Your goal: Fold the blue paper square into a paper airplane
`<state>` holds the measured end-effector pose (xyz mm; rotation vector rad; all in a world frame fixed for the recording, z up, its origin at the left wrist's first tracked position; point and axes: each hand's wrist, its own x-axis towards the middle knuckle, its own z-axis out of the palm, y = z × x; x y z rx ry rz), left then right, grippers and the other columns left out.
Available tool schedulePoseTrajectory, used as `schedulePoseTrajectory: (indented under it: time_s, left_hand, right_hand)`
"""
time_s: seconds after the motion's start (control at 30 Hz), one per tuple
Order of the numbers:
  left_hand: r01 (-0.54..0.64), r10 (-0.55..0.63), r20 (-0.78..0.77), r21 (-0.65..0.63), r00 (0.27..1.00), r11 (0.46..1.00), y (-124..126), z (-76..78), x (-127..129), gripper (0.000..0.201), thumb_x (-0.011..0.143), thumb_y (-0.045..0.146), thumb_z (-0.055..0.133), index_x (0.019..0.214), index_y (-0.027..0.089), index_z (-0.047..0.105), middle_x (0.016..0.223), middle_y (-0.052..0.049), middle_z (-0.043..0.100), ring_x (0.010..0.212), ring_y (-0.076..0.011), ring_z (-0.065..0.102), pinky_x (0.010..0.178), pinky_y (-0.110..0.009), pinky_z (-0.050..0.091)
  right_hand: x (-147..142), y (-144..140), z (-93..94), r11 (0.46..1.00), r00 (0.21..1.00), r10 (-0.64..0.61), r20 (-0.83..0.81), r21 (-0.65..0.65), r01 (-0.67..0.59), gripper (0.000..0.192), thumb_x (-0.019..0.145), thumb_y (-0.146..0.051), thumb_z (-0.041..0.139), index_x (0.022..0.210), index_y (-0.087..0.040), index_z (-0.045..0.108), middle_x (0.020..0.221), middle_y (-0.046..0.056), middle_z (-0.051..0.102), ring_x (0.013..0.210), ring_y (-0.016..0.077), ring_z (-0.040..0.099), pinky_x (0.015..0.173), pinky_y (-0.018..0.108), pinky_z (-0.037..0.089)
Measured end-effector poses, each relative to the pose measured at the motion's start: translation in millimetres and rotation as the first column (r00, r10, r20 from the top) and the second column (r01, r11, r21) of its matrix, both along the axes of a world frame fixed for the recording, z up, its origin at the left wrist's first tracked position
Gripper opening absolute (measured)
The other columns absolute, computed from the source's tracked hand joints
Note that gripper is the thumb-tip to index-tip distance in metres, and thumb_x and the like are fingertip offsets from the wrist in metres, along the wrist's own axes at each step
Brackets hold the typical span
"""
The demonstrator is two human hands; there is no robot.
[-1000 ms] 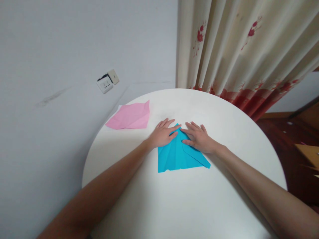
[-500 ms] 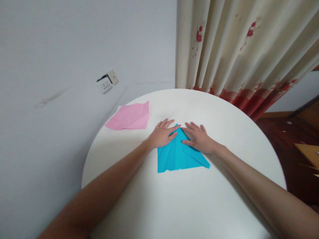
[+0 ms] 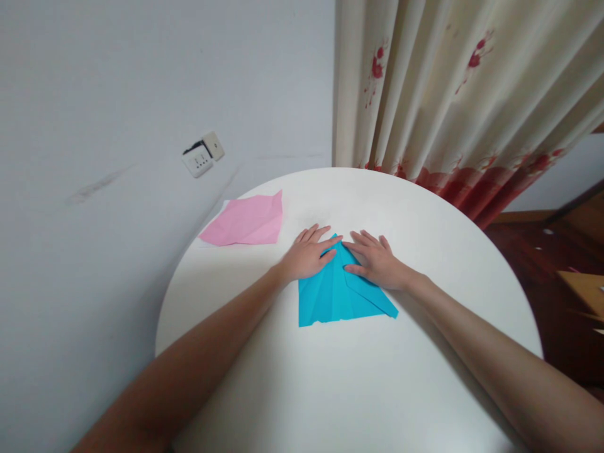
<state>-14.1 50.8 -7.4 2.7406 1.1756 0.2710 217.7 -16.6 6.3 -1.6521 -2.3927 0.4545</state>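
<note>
Pressing both flat, spread-fingered hands, left hand [image 3: 309, 257] and right hand [image 3: 376, 261], onto the pointed top of the blue paper [image 3: 337, 294] mid-table, right of the pink sheet [image 3: 246, 221], I'd keep edges aligned before creasing hard.

Both arms are reaching forward; the left hand [image 3: 307, 255] and right hand [image 3: 377, 261] are lying flat, fingers spread, thumbs nearly meeting.
</note>
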Motion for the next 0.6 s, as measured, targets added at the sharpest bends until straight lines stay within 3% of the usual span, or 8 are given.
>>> schedulePoseTrajectory:
  time_s: [0.6]
  left_hand:
    - [0.008,-0.008,-0.010,0.005,1.000,1.000,0.7,-0.8,-0.2,0.050,0.104,0.054,0.033,0.152,0.042,0.042,0.165,0.000,0.031,0.153,-0.0321,0.022,0.124,-0.055,0.017]
  right_hand:
    - [-0.8,-1.0,2.2,1.000,1.000,-0.003,-0.003,-0.010,0.003,0.073,0.094,-0.065,0.049,0.156,-0.025,0.041,0.166,0.015,0.025,0.153,0.0402,0.016,0.117,0.073,0.012]
